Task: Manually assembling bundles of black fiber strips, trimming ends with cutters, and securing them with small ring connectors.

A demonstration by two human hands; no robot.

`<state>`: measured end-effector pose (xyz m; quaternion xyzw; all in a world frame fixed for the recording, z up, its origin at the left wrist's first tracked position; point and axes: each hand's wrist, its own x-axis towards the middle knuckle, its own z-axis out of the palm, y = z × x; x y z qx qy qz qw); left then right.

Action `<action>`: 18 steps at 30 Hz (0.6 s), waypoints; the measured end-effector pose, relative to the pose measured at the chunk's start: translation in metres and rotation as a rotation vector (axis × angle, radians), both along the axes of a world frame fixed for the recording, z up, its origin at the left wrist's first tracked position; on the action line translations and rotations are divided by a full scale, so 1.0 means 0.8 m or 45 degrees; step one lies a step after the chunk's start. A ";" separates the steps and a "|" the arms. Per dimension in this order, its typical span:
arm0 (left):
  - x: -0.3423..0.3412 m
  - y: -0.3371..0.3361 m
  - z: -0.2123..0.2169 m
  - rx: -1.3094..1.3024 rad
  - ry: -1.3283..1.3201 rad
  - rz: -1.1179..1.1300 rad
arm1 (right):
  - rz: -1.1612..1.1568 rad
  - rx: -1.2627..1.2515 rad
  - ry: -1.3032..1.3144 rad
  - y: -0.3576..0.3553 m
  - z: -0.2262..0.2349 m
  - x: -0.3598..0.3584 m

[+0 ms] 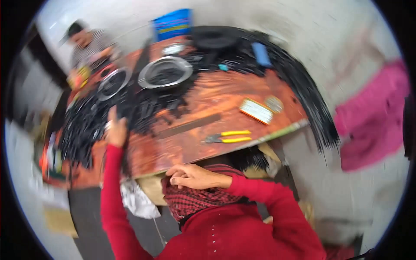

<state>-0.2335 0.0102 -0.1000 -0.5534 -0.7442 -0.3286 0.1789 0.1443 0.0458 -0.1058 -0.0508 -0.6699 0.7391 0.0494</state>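
Note:
My left hand (116, 131) reaches over the pile of thin black strips (80, 125) at the left of the table. Its index finger points forward and the thumb stands apart; motion blurs it. A small white patch shows at its fingers, too smeared to name. In my lap, against the red-and-black checked cloth (190, 203), rests my right hand (195, 177), its fingers loosely curled with nothing visible in them. Yellow-handled pliers (229, 136) lie near the table's front edge. Behind them is a flat dark bar (190, 125).
The table (212, 97) has a reddish-brown covering. Two metal-rimmed round bowls (165, 73) (113, 84) stand among the strips. Long black strands (299, 82) hang over the right edge. A white-and-orange box (256, 110) lies beside a round tin (274, 104). Another person (91, 50) sits far left.

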 end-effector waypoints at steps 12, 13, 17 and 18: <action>-0.082 0.008 -0.094 -0.432 0.175 0.415 | -0.960 0.070 -0.237 0.111 -0.008 0.235; -0.076 0.006 -0.091 -0.401 0.194 0.392 | -1.060 0.142 -0.210 0.122 -0.006 0.248; -0.064 -0.017 -0.073 -0.424 0.187 0.362 | -1.413 0.451 -0.188 0.179 -0.003 0.275; -0.062 -0.023 -0.069 -0.443 0.201 0.349 | -1.437 0.484 -0.200 0.195 -0.007 0.282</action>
